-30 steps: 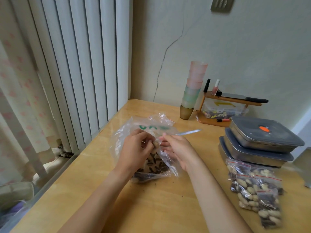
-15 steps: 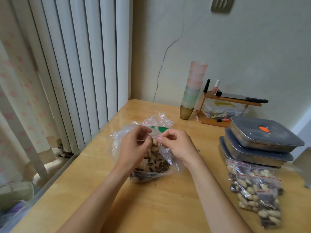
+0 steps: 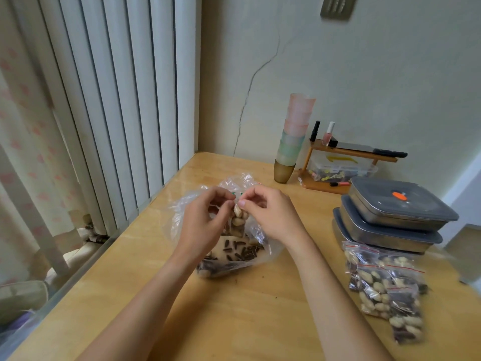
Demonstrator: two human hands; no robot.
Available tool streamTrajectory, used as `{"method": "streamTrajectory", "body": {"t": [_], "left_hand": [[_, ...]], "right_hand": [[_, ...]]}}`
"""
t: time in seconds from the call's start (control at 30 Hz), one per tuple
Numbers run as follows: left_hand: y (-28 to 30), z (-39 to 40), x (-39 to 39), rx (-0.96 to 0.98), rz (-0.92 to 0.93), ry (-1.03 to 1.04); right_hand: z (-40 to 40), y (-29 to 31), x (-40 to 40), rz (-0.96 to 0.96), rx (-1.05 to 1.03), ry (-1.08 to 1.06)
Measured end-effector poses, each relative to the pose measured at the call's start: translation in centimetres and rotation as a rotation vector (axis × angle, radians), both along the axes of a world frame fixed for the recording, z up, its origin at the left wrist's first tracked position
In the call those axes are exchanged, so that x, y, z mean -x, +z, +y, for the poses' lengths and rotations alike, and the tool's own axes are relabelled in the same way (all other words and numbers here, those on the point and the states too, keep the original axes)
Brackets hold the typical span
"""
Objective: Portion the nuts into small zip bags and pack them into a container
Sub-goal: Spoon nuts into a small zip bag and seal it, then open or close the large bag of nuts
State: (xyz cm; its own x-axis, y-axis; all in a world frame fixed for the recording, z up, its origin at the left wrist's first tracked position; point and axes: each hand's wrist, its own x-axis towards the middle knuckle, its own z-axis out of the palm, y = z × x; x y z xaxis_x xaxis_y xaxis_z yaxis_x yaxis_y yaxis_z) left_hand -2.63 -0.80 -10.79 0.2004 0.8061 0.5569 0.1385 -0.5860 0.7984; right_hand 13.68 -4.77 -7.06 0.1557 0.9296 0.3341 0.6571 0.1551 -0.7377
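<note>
Since a second ago, both hands have drawn together over the big clear plastic bag of nuts and dark seeds (image 3: 234, 252), and the strip the right hand then held out to the side is no longer seen. Now the left hand (image 3: 201, 222) and the right hand (image 3: 270, 217) each pinch, with thumb and curled fingers, the top of a small clear zip bag of pale nuts (image 3: 238, 217), which hangs between them just above the big bag on the light wooden table (image 3: 247, 308). To the right, a heap of filled small zip bags with red strips (image 3: 385, 287) lies on the table, touching the front of three stacked steel containers with grey lids (image 3: 390, 220). Behind stand a tower of pastel plastic cups (image 3: 292, 139) and a small wooden shelf (image 3: 348, 155).
</note>
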Motion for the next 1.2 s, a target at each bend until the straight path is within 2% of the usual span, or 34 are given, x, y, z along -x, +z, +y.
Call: {"method": "streamTrajectory", "body": {"t": [0.2,0.53,0.83,1.0,1.2], "left_hand": [[1.4,-1.4,-1.0,-0.037,-0.084,-0.043],[1.7,-6.1,-6.2,0.007,0.095,-0.177],[1.6,-14.0,-15.7,0.199,-0.069,-0.351],[1.1,-16.6,-19.6,0.153,0.115,-0.522],[-2.5,-16.1,-21.1,-0.249,0.609,-0.383]], "right_hand": [[-2.2,2.2,0.1,-0.171,-0.070,-0.112],[-9.1,1.8,-5.3,-0.244,0.045,-0.242],[-18.2,3.0,-12.6,-0.249,0.091,-0.448],[-22.5,2.2,-18.7,-0.299,0.139,-0.587],[-25.0,-0.3,-23.6,-0.313,0.178,-0.740]]}}
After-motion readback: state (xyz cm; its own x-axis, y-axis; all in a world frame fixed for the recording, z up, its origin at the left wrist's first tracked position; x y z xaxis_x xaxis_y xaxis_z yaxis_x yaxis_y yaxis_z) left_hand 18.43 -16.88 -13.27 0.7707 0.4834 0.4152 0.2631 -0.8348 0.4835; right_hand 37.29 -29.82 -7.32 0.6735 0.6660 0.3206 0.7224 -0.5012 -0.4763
